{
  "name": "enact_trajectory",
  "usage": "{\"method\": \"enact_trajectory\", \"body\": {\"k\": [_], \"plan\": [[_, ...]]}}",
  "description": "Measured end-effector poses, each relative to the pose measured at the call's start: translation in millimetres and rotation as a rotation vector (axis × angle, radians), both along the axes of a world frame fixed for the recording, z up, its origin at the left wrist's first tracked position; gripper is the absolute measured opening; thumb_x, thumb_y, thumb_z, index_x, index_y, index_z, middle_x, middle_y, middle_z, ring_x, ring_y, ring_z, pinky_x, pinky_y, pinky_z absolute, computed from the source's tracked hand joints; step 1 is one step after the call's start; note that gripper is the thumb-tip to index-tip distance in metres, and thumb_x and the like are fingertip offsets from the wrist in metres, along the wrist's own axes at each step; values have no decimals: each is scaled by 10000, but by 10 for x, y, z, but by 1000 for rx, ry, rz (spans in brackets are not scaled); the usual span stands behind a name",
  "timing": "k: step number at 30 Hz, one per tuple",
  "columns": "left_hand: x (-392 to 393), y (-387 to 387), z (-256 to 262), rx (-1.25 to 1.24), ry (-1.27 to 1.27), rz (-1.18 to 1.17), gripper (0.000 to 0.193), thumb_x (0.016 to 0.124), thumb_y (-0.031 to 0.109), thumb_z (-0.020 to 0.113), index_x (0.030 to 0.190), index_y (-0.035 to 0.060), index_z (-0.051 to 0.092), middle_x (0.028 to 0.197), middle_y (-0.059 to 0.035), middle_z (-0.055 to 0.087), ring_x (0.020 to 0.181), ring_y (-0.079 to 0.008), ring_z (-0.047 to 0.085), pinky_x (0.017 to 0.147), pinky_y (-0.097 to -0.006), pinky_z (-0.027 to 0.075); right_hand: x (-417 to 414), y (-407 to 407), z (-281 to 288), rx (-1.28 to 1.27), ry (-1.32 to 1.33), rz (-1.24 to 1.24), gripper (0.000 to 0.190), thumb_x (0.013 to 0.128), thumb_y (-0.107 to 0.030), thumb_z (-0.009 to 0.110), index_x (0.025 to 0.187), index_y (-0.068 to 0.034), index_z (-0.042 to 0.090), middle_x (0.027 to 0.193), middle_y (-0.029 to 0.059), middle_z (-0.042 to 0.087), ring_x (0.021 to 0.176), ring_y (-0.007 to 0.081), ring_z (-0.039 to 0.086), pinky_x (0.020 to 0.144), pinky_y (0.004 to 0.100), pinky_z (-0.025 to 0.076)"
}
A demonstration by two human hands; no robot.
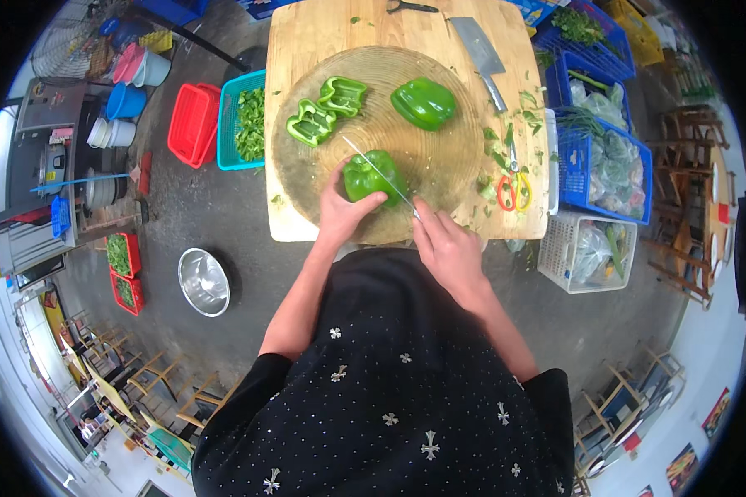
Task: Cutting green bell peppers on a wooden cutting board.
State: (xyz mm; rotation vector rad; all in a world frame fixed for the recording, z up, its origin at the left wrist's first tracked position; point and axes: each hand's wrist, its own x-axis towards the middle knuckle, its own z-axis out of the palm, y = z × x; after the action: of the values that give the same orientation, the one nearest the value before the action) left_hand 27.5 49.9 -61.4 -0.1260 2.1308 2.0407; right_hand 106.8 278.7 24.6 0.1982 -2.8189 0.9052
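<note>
My left hand (345, 210) grips a whole green bell pepper (367, 180) near the front of a round wooden chopping block (435, 161). In my right hand (451, 248) is a knife (382, 176), its thin blade lying diagonally across the pepper's top. How deep the edge sits in the flesh, I cannot tell. Two cut pepper halves (311, 123) lie side by side on the block's left, hollow sides up. Another green bell pepper (424, 104), uncut as far as I see, rests at the block's back right.
A cleaver (480, 56) and scissors with red and yellow handles (514, 186) lie right of the block on the wooden table (311, 25), among leaf scraps. A teal basket of greens (225, 133) adjoins its left edge. Blue crates (572, 168) stand right. A steel bowl (204, 282) sits on the floor.
</note>
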Motion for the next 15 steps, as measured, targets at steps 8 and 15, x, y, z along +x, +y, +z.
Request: {"method": "enact_trajectory", "body": {"k": [8,15], "plan": [[-11,49,93,27,-34,18,997,800,192,1036,1604,-75,509,1413,-163,732,1282,-225,715,1125,-374,573,26,24,-129,82,49,23,397,1067,-256,757,1444,-134,730,852,57,685,621,260,734,555,416,609],[-53,25,41,-38,-41,-2,962,820,181,1018,1602,-77,521,1412,-163,733,1285,-224,713,1120,-375,580,177,89,-122,91,4,-2,402,1054,-173,766,1450,-111,733,870,82,690,616,292,702,572,415,593]]}}
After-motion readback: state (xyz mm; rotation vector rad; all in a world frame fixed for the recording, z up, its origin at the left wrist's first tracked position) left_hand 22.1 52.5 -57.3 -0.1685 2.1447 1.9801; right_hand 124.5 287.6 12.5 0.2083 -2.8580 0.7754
